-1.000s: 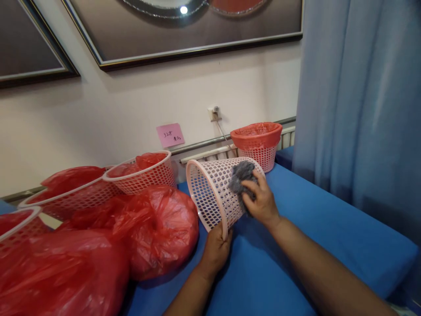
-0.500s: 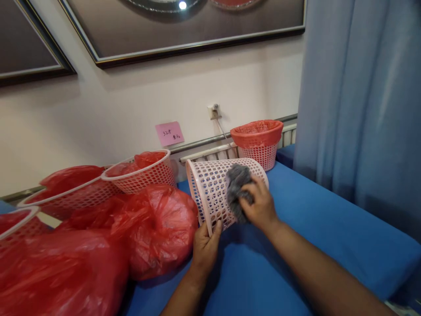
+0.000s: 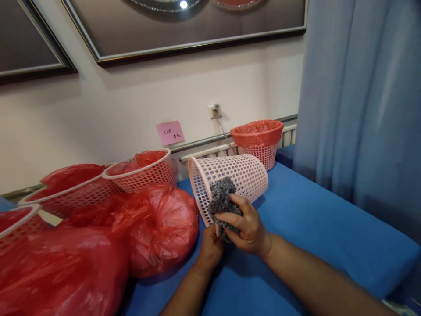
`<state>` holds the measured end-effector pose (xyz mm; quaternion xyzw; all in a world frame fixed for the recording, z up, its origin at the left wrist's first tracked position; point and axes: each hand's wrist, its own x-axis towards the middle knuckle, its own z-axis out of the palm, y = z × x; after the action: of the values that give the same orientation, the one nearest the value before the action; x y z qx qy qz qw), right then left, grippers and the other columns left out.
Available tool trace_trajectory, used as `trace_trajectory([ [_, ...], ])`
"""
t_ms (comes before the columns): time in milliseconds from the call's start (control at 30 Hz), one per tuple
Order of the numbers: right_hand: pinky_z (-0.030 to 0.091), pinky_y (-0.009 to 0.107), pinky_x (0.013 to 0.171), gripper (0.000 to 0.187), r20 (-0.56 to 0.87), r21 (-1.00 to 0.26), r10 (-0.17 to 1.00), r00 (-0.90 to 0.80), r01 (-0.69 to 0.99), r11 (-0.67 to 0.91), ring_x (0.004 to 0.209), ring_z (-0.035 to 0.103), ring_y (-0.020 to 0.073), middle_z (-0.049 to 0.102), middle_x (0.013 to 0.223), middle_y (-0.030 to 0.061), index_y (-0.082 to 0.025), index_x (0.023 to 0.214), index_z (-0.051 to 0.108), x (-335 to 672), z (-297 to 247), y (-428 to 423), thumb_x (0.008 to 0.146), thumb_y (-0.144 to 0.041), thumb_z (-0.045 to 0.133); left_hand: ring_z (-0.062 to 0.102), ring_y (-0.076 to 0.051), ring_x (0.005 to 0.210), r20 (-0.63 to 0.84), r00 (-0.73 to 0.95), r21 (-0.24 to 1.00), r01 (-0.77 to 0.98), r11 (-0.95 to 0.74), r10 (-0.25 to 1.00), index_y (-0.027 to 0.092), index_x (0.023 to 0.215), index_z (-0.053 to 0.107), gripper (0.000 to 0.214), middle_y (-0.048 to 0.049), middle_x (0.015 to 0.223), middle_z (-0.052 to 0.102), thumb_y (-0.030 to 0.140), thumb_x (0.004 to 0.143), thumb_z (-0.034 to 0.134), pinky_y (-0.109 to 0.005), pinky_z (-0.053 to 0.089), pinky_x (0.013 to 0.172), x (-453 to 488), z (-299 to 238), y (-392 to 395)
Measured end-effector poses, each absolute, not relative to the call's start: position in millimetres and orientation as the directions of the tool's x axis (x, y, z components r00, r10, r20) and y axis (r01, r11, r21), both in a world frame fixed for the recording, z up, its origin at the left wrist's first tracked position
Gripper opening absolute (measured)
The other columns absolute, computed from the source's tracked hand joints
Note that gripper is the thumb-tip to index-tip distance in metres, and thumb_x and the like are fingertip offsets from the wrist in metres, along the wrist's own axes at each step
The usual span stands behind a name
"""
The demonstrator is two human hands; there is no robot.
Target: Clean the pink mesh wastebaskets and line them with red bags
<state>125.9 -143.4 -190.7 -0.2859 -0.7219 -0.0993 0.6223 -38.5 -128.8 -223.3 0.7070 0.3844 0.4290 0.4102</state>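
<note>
Head view shows the left hand [image 3: 210,249] clamped on the sideways pink basket [image 3: 248,172], the right hand [image 3: 249,227] gripping a grey cloth [image 3: 222,197], best pressed flat against the basket.

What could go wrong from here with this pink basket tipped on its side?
The pink perforated basket is rounded and tipped over, so it might roll if the hold of the left hand slips. The gray cloth under the right hand could snag in the perforations. The open end is close to the bulging red plastic bag, so a shift could push it.
</note>
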Motion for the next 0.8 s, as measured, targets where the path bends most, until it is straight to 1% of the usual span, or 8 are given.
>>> trace_trajectory([
  [100, 0.05, 0.047, 0.107, 0.033, 0.905, -0.405, 0.397, 0.155, 0.602, 0.688, 0.126, 0.056, 0.0273, 0.054, 0.137, 0.0103, -0.026, 0.113, 0.071, 153.6, -197.6, -114.9, 0.084, -0.017, 0.06, 0.071, -0.033, 0.11, 0.304, 0.319, 0.9, 0.212, -0.381, 0.898, 0.017, 0.105, 0.08, 0.032, -0.0083, 0.106, 0.081, 0.04, 0.088, 0.066, -0.052, 0.052, 0.105, -40.5, -225.1, -123.5],
  [200, 0.046, 0.051, 0.109, 0.025, 0.61, -0.792, 0.51, 0.606, 0.487, 0.369, 0.123, 0.057, 0.0298, 0.06, 0.128, 0.0134, -0.021, 0.102, 0.072, 204.7, -206.7, -70.7, 0.08, -0.023, 0.061, 0.066, -0.032, 0.123, 0.32, 0.328, 0.882, 0.241, -0.406, 0.889, 0.019, 0.117, 0.076, 0.035, -0.0087, 0.124, 0.076, 0.036, 0.091, 0.061, -0.055, 0.044, 0.114, -39.6, -226.7, -120.5],
  [300, 0.046, 0.058, 0.105, 0.027, 0.403, -0.915, 0.516, 0.756, 0.346, 0.208, 0.108, 0.062, 0.0311, 0.065, 0.107, 0.0132, -0.017, 0.1, 0.071, 233.2, -210.0, -49.6, 0.077, -0.027, 0.062, 0.066, -0.031, 0.124, 0.33, 0.37, 0.856, 0.27, -0.441, 0.868, 0.02, 0.118, 0.075, 0.033, -0.0085, 0.127, 0.074, 0.033, 0.093, 0.058, -0.055, 0.044, 0.114, -37.7, -228.0, -121.1],
  [400, 0.046, 0.053, 0.108, 0.025, 0.553, -0.833, 0.501, 0.666, 0.432, 0.346, 0.115, 0.061, 0.0292, 0.064, 0.115, 0.0118, -0.02, 0.102, 0.071, 214.2, -204.7, -65.5, 0.081, -0.029, 0.061, 0.068, -0.029, 0.119, 0.329, 0.402, 0.818, 0.33, -0.47, 0.854, 0.02, 0.12, 0.074, 0.033, -0.0091, 0.125, 0.075, 0.029, 0.094, 0.055, -0.053, 0.047, 0.111, -36.9, -229.2, -122.2],
  [500, 0.047, 0.046, 0.11, 0.028, 0.848, -0.526, 0.446, 0.287, 0.556, 0.643, 0.128, 0.056, 0.0263, 0.056, 0.134, 0.0098, -0.026, 0.111, 0.07, 171.3, -193.8, -105.5, 0.085, -0.023, 0.061, 0.071, -0.028, 0.106, 0.324, 0.416, 0.789, 0.377, -0.485, 0.85, 0.019, 0.113, 0.076, 0.03, -0.0092, 0.115, 0.078, 0.023, 0.092, 0.055, -0.05, 0.052, 0.104, -36.7, -227.6, -124.2],
  [600, 0.053, 0.04, 0.103, 0.036, 0.942, -0.288, 0.336, -0.005, 0.504, 0.814, 0.124, 0.059, 0.0242, 0.051, 0.138, 0.0098, -0.028, 0.119, 0.066, 142.1, -183.7, -141.5, 0.085, -0.018, 0.063, 0.072, -0.027, 0.095, 0.301, 0.424, 0.833, 0.32, -0.452, 0.854, 0.017, 0.107, 0.076, 0.025, -0.0096, 0.107, 0.079, 0.022, 0.086, 0.063, -0.042, 0.059, 0.091, -35.6, -218.4, -130.5],
  [700, 0.056, 0.038, 0.097, 0.036, 0.95, -0.219, 0.296, -0.096, 0.469, 0.856, 0.119, 0.061, 0.0233, 0.052, 0.136, 0.0106, -0.027, 0.119, 0.065, 136.9, -180.2, -151.2, 0.085, -0.017, 0.063, 0.072, -0.026, 0.092, 0.329, 0.332, 0.873, 0.251, -0.418, 0.884, 0.015, 0.114, 0.072, 0.035, -0.0099, 0.105, 0.079, 0.031, 0.083, 0.072, -0.038, 0.06, 0.085, -34.5, -202.6, -140.1],
  [800, 0.054, 0.04, 0.101, 0.032, 0.937, -0.271, 0.348, -0.034, 0.555, 0.786, 0.123, 0.06, 0.0245, 0.054, 0.136, 0.0106, -0.026, 0.115, 0.067, 150.9, -185.6, -132.9, 0.085, -0.017, 0.061, 0.072, -0.027, 0.102, 0.364, 0.206, 0.881, 0.241, -0.408, 0.908, 0.015, 0.119, 0.072, 0.039, -0.0103, 0.109, 0.078, 0.039, 0.089, 0.066, -0.04, 0.057, 0.094, -35.5, -189.5, -146.2],
])
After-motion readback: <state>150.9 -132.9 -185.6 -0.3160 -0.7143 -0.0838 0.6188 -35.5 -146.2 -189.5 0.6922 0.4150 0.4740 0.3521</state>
